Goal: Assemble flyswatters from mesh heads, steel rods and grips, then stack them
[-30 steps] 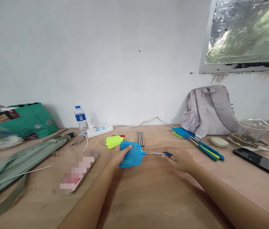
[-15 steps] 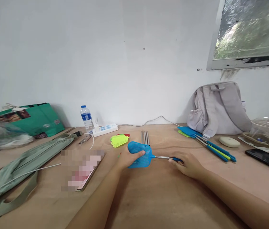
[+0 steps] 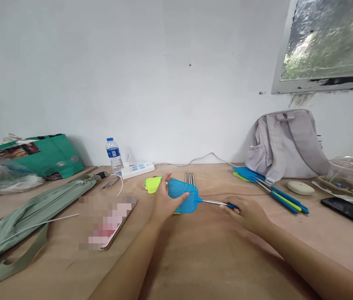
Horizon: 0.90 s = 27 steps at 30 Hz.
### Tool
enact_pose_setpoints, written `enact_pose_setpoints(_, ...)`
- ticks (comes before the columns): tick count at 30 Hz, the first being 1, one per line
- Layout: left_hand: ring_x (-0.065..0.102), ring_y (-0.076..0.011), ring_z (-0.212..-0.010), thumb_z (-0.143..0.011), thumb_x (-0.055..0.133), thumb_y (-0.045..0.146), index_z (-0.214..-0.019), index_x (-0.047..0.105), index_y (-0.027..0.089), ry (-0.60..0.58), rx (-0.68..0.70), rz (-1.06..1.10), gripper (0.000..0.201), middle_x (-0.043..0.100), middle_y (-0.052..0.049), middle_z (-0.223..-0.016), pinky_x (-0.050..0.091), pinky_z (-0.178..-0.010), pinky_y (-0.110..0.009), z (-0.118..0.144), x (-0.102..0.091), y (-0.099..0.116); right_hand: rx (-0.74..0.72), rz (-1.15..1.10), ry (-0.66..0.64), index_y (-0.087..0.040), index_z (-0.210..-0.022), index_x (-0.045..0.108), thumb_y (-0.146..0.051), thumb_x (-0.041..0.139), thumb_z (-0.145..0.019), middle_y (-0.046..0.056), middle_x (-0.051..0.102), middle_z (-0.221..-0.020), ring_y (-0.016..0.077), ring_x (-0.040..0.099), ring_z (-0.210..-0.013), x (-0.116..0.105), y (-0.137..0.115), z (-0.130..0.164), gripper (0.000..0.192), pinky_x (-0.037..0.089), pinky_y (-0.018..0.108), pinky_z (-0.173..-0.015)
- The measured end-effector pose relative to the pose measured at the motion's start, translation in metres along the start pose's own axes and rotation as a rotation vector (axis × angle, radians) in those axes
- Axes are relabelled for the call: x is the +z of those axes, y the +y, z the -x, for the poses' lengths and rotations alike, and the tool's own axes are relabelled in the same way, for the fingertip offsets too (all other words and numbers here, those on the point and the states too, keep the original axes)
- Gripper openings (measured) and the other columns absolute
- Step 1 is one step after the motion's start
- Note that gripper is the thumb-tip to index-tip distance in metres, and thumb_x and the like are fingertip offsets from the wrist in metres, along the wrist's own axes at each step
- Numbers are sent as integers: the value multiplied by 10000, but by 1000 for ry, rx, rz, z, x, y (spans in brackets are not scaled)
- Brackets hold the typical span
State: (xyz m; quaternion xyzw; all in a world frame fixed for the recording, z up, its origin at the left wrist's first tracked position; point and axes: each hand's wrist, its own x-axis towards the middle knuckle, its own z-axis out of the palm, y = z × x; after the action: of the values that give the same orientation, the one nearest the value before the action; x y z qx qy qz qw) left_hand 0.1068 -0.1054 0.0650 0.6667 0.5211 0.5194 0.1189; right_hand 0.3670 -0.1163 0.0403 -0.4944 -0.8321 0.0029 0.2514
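Note:
A blue fly swatter (image 3: 181, 198) with a perforated head and a metal shaft is held across in front of me. My left hand (image 3: 165, 204) grips the left side of its head, with the thumb over the front face. The blue handle is closed in my right hand (image 3: 247, 213), which hides much of it. Just behind the swatter head, several metal rods (image 3: 190, 178) lie side by side on the table. Yellow-green swatter heads (image 3: 152, 184) rest beyond my left hand, with a bit of red showing at their edge.
At right lie several assembled fly swatters (image 3: 281, 198), near a grey backpack (image 3: 289, 143), a white oval object (image 3: 300, 188) and a black phone (image 3: 350, 211). A water bottle (image 3: 113, 154), power strip (image 3: 138, 169), green strap bag (image 3: 43, 216) and pink-screened phone (image 3: 114, 225) are at left.
The blue swatter's head has tilted up and risen slightly. My left fingers have lifted into view along its left edge. The right hand stays on the handle.

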Motion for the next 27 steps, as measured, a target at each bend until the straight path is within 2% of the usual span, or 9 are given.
enact_pose_setpoints(1, 505, -226, -1016, -600, 688, 367, -1148, 431, 207, 73, 107, -93, 626, 526, -75, -1132, 420, -842, -379, 1, 1, 0, 16, 6, 1, -236, -840, 608, -470, 363, -827, 21, 652, -723, 158, 567, -620, 1, -1, 0, 339, 343, 248, -532)
enact_pose_setpoints(3, 439, -252, -1092, -668, 641, 335, -1139, 466, 213, 161, 317, -294, 518, 503, -93, -1162, 337, -915, -423, 5, 5, 2, 39, 3, 0, -239, -827, 612, -481, 350, -828, 22, 654, -730, 164, 573, -637, 2, -2, 0, 357, 345, 249, -534)
enact_pose_setpoints(6, 396, -236, -1133, -771, 535, 248, -1017, 570, 269, 115, 602, -512, 249, 517, -46, -1165, 231, -973, -425, 16, 16, 11, 48, -35, -5, -235, -828, 608, -468, 330, -840, 22, 656, -768, 167, 583, -682, 4, -5, 0, 363, 359, 251, -558)
enact_pose_setpoints(8, 383, -215, -1145, -795, 504, 239, -961, 593, 288, 39, 706, -573, 195, 534, -5, -1157, 194, -986, -403, 22, 25, 14, 45, -76, -13, -231, -842, 603, -449, 327, -847, 18, 656, -779, 164, 586, -695, 5, -8, 0, 352, 366, 249, -572)
enact_pose_setpoints(13, 422, -191, -1085, -829, 467, 289, -857, 597, 262, -39, 781, -654, 136, 588, 26, -1058, 201, -954, -374, 23, 37, 8, 25, -155, -50, -228, -838, 601, -445, 337, -847, 9, 653, -762, 157, 585, -685, 5, -15, 1, 341, 369, 240, -574)
enact_pose_setpoints(18, 442, -175, -1049, -856, 425, 297, -905, 571, 263, -79, 827, -717, 158, 613, 26, -957, 201, -940, -377, 16, 32, -1, 23, -132, -48, -228, -827, 612, -447, 352, -843, 11, 656, -740, 159, 584, -666, 2, -17, 0, 340, 368, 238, -563)
enact_pose_setpoints(27, 403, -211, -1075, -858, 397, 237, -964, 559, 277, -233, 777, -815, 198, 578, -1, -1017, 239, -916, -417, 10, 20, -1, -54, -23, -27, -245, -965, 624, -449, 336, -852, 40, 675, -885, 194, 606, -780, 9, -8, -8, 371, 423, 272, -620)
